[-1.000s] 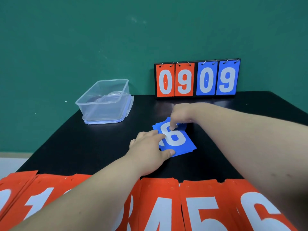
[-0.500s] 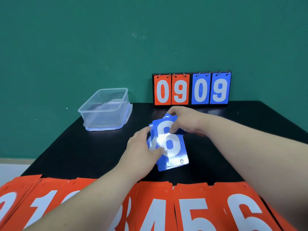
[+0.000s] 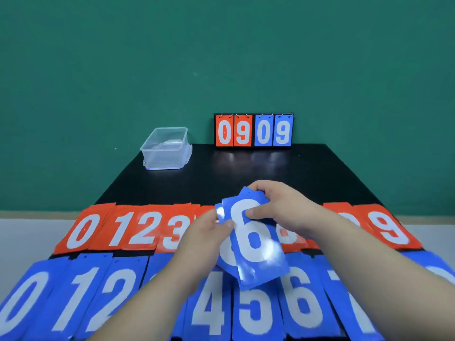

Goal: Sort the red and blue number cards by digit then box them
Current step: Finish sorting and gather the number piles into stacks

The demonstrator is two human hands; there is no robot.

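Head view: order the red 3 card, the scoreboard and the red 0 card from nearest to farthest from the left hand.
From the left hand:
1. Red 3 card, just to its left.
2. Red 0 card, left end of the red row.
3. Scoreboard, upright at the far back.

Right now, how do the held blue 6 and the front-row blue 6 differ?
The held 6 is raised and tilted; the row 6 lies flat. The left hand and right hand grip the held 6; no hand holds the row 6. Both are blue with white digits.
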